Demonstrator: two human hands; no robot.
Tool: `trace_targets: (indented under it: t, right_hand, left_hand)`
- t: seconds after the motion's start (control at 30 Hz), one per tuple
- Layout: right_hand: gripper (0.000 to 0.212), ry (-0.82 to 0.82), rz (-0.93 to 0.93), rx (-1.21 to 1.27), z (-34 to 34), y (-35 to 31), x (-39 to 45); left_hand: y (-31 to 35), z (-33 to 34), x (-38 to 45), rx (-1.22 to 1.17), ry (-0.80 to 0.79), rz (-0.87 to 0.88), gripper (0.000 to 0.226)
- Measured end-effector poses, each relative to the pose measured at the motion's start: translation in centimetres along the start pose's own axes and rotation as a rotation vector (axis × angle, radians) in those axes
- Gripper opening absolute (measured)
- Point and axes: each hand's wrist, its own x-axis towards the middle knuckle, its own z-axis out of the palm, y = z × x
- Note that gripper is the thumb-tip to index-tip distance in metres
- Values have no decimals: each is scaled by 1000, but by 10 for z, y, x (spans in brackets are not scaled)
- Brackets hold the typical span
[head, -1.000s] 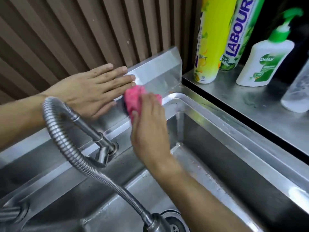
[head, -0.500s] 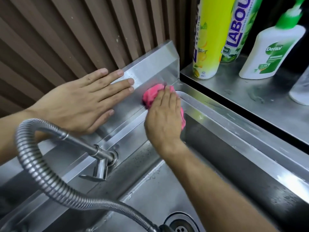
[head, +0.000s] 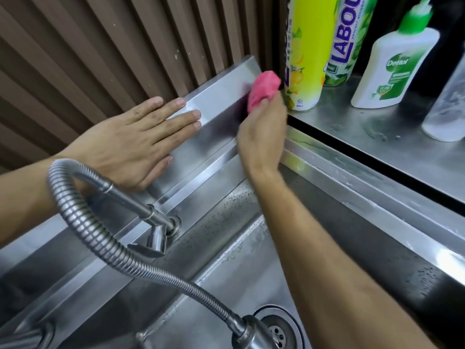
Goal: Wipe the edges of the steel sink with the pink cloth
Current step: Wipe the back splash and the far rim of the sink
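A bendy tap hose [head: 105, 238] arcs over the steel sink [head: 352, 197]. Beyond it, the left hand [head: 133, 144] lies flat with straight fingers on the sink's back ledge. The right hand [head: 261, 132] grips the bunched pink cloth [head: 263, 90] against that ledge's far corner, beside a yellow bottle [head: 307, 51].

Behind: brown ribbed wall panel [head: 105, 46]. Mounted in front of it, a steel tap [head: 156, 220] with a flexible coiled hose [head: 100, 238] arching down toward the drain [head: 279, 331]. On a wet steel shelf [head: 377, 147] to the right, upright: yellow bottle [head: 307, 46], green Labour bottle [head: 344, 39], white Dettol pump bottle [head: 395, 66], and a clear bottle [head: 450, 104] at the edge
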Motion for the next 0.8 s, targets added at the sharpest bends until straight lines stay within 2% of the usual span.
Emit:
trace_targets:
  t: [0.1,0.2,0.3,0.47,0.53,0.67,0.8]
  right_hand:
    - [48,-166,-290,10,25,-5,-50]
    - [55,-89,-383,-7,39,3,-20]
    - [52,49,-325,-41,39,4,18]
    - [47,46,-139,-54,21,-1,17]
    - [50,4,-176,-182,3,11,3]
    - [66,-191,-434,-721,-4,35,-33]
    - [77,-308,-380,-972,1,36,-13]
  left_hand:
    - [0,2,-1,10,27,-12,69]
    - [0,2,-1,11,47,-10,69]
    - [0,1,4,1,35,9,68]
    - [-3,-4,9,13,-13,34,72]
    - [-7,-3,26,26,-35,71,75]
    - [-15,4,68,33,-58,126,83]
    - [-17,5,77,-49,-49,169,79]
